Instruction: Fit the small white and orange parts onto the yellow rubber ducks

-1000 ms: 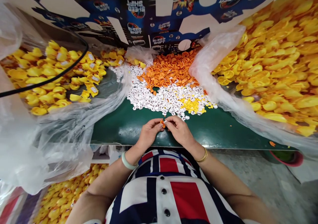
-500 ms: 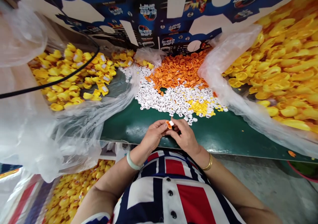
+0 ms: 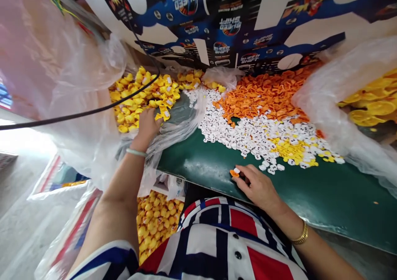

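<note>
My left hand (image 3: 148,125) reaches far left into a clear plastic bag (image 3: 93,106) and closes its fingers on a yellow duck body (image 3: 163,115) at the edge of a pile of yellow duck bodies (image 3: 145,94). My right hand (image 3: 259,187) rests on the green table (image 3: 325,193) near its front edge, pinching a small orange beak with a white eye piece (image 3: 235,172) at its fingertips. Just beyond it lie a spread of white eye pieces (image 3: 248,133), a heap of orange beaks (image 3: 266,96) and a patch of small yellow pieces (image 3: 291,149).
A second plastic bag of yellow duck shells (image 3: 372,106) lies at the right. Printed blue cardboard (image 3: 223,23) walls the back. A black cable (image 3: 77,114) crosses the left bag. Below the table edge sits another bag of yellow ducks (image 3: 155,222).
My hands have parted. The left one let go of the orange piece and moved left into the bag of ducks; the right kept the piece. The view swung left.
</note>
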Motion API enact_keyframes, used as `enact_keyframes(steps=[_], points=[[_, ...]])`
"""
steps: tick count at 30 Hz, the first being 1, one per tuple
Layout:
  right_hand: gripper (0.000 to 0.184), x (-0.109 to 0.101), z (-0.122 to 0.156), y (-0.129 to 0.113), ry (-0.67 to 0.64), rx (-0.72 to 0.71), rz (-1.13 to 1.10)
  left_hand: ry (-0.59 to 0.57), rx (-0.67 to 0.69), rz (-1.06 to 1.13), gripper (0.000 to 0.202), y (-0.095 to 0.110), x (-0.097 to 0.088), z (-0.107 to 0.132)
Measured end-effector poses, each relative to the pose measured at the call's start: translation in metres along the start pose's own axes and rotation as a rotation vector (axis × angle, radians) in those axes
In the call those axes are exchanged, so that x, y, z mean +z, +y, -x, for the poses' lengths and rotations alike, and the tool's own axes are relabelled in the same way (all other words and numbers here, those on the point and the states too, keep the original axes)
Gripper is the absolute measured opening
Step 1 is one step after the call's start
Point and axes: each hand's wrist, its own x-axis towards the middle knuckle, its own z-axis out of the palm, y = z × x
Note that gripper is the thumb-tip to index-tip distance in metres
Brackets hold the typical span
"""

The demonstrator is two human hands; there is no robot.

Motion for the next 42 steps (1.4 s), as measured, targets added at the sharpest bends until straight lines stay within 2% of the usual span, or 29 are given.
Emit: enact_keyframes(steps=[3, 5, 6, 8, 10, 12, 14, 18, 20, 22, 26, 29, 31, 33, 35, 38, 42], points=[[0.032, 0.000, -0.001, -0.002, 0.001, 0.011, 0.015, -0.108, -0.179, 0.003, 0.064, -0.026, 0.015, -0.023], [0.032, -0.001, 0.000, -0.002, 0.003, 0.005, 0.017, -0.101, -0.224, 0.109, 0.063, -0.030, 0.023, -0.022], [0.031, -0.002, 0.000, -0.002, 0.005, 0.004, 0.011, -0.059, -0.223, 0.171, 0.063, -0.029, 0.025, -0.019], [0.030, -0.002, 0.000, -0.002, 0.009, 0.011, -0.019, 0.061, -0.184, 0.298, 0.063, -0.020, 0.023, -0.010], [0.029, -0.004, -0.001, -0.001, 0.006, 0.033, -0.069, 0.179, -0.087, 0.430, 0.060, -0.003, 0.017, 0.003], [0.028, -0.005, -0.003, -0.002, 0.004, 0.075, -0.143, 0.199, 0.012, 0.601, 0.059, 0.020, 0.012, 0.021], [0.028, -0.008, -0.007, -0.007, 0.017, 0.135, -0.263, 0.076, 0.037, 0.859, 0.060, 0.049, 0.011, 0.044], [0.031, -0.016, -0.015, -0.024, 0.136, 0.154, -0.564, -0.394, -0.066, 1.374, 0.049, 0.112, 0.024, 0.099], [0.033, -0.019, -0.018, -0.032, 0.213, 0.109, -0.633, -0.561, -0.170, 1.556, 0.055, 0.141, 0.034, 0.124], [0.034, -0.021, -0.017, -0.037, 0.242, 0.072, -0.634, -0.658, -0.289, 1.701, 0.061, 0.166, 0.042, 0.143], [0.038, -0.016, -0.008, -0.038, 0.252, 0.039, -0.515, -0.771, -0.522, 1.923, 0.038, 0.199, 0.053, 0.169], [0.038, -0.011, 0.000, -0.035, 0.292, 0.019, -0.412, -0.867, -0.602, 1.936, 0.041, 0.209, 0.058, 0.181], [0.037, -0.015, 0.004, -0.031, 0.207, -0.032, -0.428, -0.833, -0.627, 1.869, 0.046, 0.209, 0.060, 0.184], [0.036, -0.025, 0.006, -0.025, 0.085, -0.060, -0.476, -0.790, -0.594, 1.781, 0.051, 0.207, 0.061, 0.185], [0.036, -0.041, 0.004, -0.017, 0.056, -0.035, -0.455, -0.787, -0.512, 1.698, 0.056, 0.204, 0.061, 0.185], [0.035, -0.066, -0.004, -0.005, 0.089, -0.020, -0.224, -0.843, -0.436, 1.609, 0.052, 0.203, 0.058, 0.186], [0.028, -0.082, -0.014, -0.005, -0.032, -0.094, 0.128, -0.903, -0.356, 1.589, 0.044, 0.206, 0.058, 0.191]])
